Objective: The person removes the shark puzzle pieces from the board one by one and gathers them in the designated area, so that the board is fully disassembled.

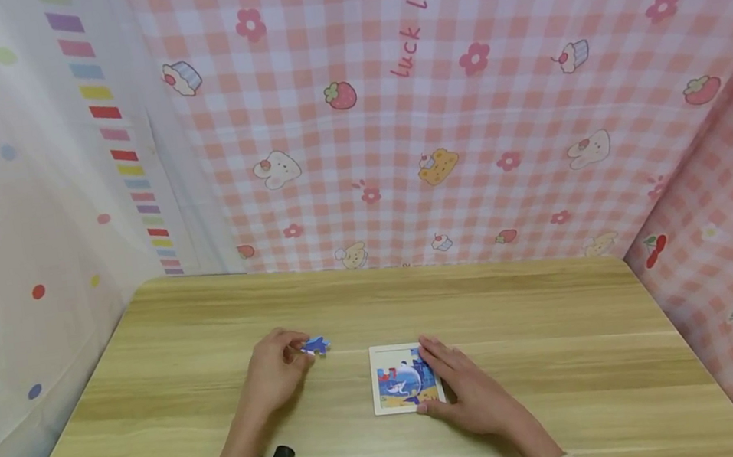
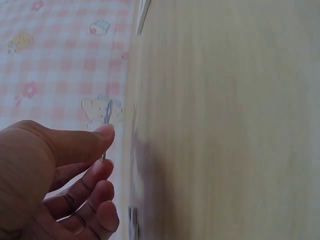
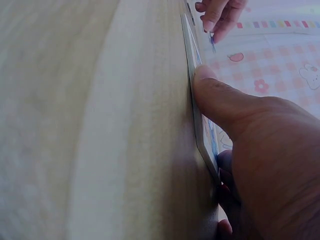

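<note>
My left hand (image 1: 277, 371) pinches a blue jigsaw piece (image 1: 316, 345) between thumb and fingertips. In the left wrist view the jigsaw piece (image 2: 108, 112) is seen edge-on, raised off the wooden table. To its right lies a square jigsaw board (image 1: 376, 382) with a white border and a partly filled sea picture showing a white animal. Across the right side of that board, my right hand (image 1: 475, 395) holds it, thumb at the near edge and fingers at the far right corner. The right wrist view shows the thumb pressing on the board's rim (image 3: 192, 75).
A thin flat thing (image 2: 133, 222) lies on the table below the left hand, seen edge-on. The wooden table (image 1: 561, 334) meets a pink checked cloth (image 1: 396, 139) at the back. More cloth hangs at the left and right sides.
</note>
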{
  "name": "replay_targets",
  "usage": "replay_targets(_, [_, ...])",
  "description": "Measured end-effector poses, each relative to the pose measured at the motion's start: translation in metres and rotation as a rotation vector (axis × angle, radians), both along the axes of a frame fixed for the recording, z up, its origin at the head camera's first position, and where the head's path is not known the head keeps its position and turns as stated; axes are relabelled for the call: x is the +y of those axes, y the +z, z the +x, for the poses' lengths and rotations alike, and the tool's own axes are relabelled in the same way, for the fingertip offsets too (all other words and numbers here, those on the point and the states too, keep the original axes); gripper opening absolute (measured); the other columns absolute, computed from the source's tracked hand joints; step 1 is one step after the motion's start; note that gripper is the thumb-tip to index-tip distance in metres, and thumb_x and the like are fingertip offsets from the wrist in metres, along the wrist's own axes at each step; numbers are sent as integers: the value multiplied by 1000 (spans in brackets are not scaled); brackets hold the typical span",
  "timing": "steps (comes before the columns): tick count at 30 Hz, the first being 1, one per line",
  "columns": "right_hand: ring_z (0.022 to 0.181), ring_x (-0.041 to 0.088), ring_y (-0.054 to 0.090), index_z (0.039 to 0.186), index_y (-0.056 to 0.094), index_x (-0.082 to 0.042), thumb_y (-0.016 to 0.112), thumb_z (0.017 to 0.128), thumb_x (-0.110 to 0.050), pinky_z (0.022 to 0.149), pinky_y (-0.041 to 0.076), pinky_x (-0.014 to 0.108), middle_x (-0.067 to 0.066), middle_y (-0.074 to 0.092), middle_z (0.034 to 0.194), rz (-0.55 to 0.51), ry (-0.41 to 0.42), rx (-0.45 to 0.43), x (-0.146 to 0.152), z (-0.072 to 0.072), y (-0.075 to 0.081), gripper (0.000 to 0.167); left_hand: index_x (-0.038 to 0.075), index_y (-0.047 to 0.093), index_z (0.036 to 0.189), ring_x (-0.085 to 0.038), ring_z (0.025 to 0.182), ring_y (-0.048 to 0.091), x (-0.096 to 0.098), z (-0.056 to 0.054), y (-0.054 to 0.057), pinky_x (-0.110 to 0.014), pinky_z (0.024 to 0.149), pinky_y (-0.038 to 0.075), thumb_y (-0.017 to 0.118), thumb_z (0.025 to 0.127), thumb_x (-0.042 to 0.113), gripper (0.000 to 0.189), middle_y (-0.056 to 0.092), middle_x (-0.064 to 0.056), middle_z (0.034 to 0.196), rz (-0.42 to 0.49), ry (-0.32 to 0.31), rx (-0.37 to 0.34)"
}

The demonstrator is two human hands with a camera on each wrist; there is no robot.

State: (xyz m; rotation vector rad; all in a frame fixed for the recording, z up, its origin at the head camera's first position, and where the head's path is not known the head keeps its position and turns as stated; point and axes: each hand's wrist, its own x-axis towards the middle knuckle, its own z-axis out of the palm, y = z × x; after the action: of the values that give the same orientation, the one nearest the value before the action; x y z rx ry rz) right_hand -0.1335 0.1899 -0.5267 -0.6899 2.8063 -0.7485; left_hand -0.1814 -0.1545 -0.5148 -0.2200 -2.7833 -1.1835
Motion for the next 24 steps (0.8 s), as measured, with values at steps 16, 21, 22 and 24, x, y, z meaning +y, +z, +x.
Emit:
replay_targets(16, [159, 26, 19, 161, 31, -11, 67, 93, -57, 128, 18, 50, 1, 20, 172, 8, 3, 25, 0, 1, -2, 90, 4, 77, 109, -32, 107, 55, -27, -3, 0, -49, 92, 50, 77, 88, 9, 21, 67, -12, 110, -187, -46, 19])
replay_targets(21, [159, 26, 19, 161, 31, -11, 68, 93, -57, 128, 18, 50, 2, 21, 172, 0, 6, 23, 1, 0, -2, 90, 4, 77, 110, -30, 106, 53, -27, -5, 1, -47, 90, 49, 76, 89, 10, 22, 66, -11, 109, -186, -62, -9])
replay_targets(22, [159, 26, 19, 161, 31, -11, 67, 93, -57, 127, 18, 50, 3, 21, 172, -2, 7, 24, 0, 0, -2, 90, 4, 76, 111, -30, 105, 53, -27, -5, 1, -47, 89, 49, 75, 90, 10, 22, 66, -11, 109, -184, -66, -16])
replay_targets(24, [159, 27, 19, 161, 31, -10, 68, 93, -56, 128, 18, 50, 3, 21, 172, -2, 9, 25, 0, 0, -2, 90, 4, 76, 111, -29, 105, 53, -27, -5, 2, -46, 89, 49, 75, 90, 10, 22, 66, -11, 108, -180, -68, -30])
